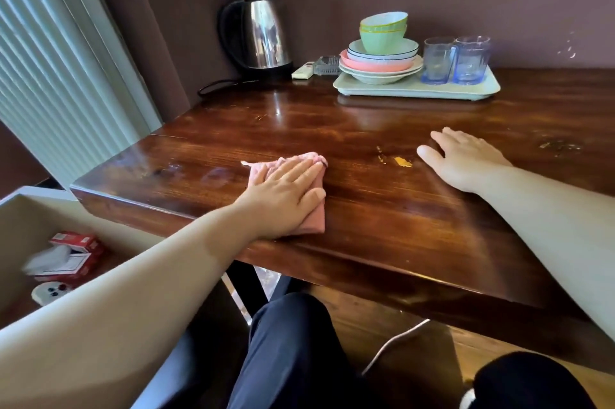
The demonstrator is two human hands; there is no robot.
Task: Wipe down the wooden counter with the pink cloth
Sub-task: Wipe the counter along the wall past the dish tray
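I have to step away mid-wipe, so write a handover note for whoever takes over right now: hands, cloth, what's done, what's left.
Left hand: flat on the pink cloth, pressing it to the wooden counter near the front left edge.
Right hand: open, resting on the counter, holding nothing.
Done: cannot tell from the surface.
Left: orange speck between the hands, dull marks far right, and around the tray and kettle.

My cloth point(309, 218) was pink, the counter point(382, 208) dark reddish-brown; bowls point(382, 32) mint green, glasses point(456, 59) bluish, kettle point(263, 35) silver and black.
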